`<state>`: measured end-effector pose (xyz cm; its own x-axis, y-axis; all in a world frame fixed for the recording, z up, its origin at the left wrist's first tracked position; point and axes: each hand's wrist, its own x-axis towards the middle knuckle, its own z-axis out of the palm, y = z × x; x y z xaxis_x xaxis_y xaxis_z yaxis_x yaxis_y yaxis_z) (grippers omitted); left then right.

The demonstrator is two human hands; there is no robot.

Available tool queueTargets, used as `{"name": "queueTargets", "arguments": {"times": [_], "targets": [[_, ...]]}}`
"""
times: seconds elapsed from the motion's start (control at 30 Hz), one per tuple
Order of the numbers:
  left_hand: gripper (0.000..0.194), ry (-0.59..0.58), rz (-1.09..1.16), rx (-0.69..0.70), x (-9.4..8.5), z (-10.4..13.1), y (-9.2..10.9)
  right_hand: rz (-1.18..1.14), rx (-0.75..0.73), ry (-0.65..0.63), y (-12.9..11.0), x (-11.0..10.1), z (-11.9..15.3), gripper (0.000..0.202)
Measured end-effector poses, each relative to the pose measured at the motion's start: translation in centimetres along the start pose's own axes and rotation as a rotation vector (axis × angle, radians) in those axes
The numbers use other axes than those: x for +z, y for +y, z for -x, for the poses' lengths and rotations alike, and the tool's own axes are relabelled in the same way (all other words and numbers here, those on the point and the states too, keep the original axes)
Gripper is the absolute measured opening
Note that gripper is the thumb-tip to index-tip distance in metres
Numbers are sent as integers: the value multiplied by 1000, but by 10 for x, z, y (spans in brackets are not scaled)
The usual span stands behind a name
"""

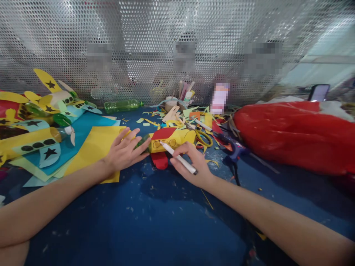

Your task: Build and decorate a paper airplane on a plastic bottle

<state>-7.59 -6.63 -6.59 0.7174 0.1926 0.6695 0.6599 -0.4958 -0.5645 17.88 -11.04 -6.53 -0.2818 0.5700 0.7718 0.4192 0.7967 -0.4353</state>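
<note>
A bottle plane [181, 136] wrapped in yellow paper lies on its side at the middle of the table, with red wings and a green bottle neck. Outlined circles run along its yellow side. My right hand [194, 164] grips a white marker [181, 159], its tip touching the paper near the circles. Fingers spread, my left hand [126, 149] rests partly on a yellow sheet [95, 147], its fingertips beside the bottle neck.
Finished bottle planes [36, 142] stand at the left over coloured sheets. Behind are a green bottle [122, 106], paper scraps [173, 116] and yellow-handled scissors [204, 138]. A glue gun [234, 149] and a red plastic bag [291, 136] lie at the right.
</note>
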Motion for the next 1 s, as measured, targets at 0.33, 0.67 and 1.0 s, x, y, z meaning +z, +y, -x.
{"name": "queueTargets", "arguments": {"times": [0.33,0.67,1.0], "targets": [[41,51,-4,24,0,-2,-1,27,-161,-179,1,-5,4,8],[36,61,-19,43,-3,-3,0,27,-189,-201,1,-5,2,19],[34,46,41,20,-2,-1,1,58,-150,-237,3,-2,2,18]]}}
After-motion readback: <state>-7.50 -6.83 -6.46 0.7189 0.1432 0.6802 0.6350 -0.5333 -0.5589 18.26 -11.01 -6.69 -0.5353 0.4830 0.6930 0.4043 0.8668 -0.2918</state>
